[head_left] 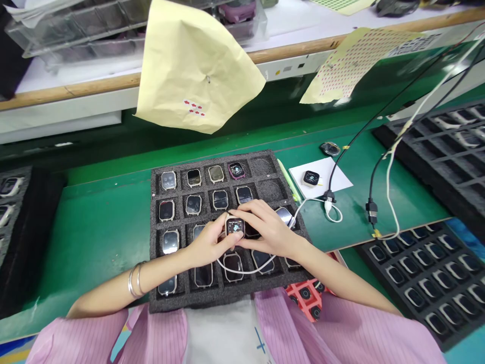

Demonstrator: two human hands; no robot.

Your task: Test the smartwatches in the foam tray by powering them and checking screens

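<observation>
Between both hands, over the middle of a black foam tray (227,296), is a smartwatch (235,226) with a lit screen. My left hand (207,241) is closed on its left side, the thumb at the lower part of the screen. My right hand (267,227) grips the watch from the right, fingers along its top and side. A white cable (248,273) loops below the hands across the tray; whether it joins the watch is hidden. Several watches sit in the tray's compartments around the hands, most with dark screens, and one purple-framed watch (237,170) is lit.
A white watch (311,178) lies on paper right of the tray, near a black round object (330,148). Black and white cables (372,210) hang at the right. More foam trays of watches (432,283) flank the bench. Yellow paper (197,65) hangs from the shelf.
</observation>
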